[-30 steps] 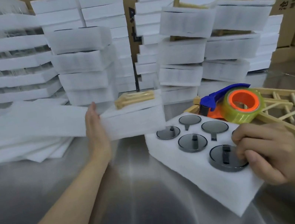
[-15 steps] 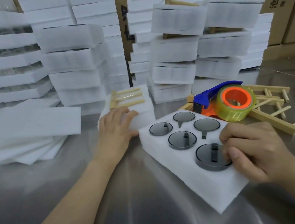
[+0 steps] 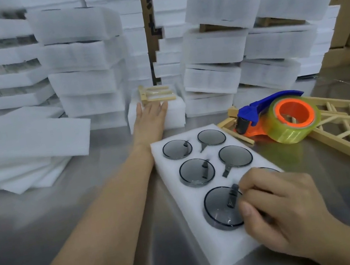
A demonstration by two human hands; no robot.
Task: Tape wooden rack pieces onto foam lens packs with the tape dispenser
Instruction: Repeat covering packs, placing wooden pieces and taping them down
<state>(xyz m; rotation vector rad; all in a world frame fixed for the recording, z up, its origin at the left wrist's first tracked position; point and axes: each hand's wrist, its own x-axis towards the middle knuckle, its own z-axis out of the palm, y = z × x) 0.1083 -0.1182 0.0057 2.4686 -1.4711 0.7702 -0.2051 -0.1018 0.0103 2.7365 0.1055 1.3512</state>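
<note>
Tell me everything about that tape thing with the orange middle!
The tape dispenser has a blue handle on top, an orange body and core, and a dark roller at its front. A fat roll of clear, yellowish tape sits on it. It lies on the shiny metal table, resting over pale wooden rack pieces, just beyond the foam lens pack. No hand touches it.

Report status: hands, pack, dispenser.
Left hand flat against taped foam pack. Right hand on open lens pack. Tape dispenser idle on wooden rack. Nothing blocking.
</note>
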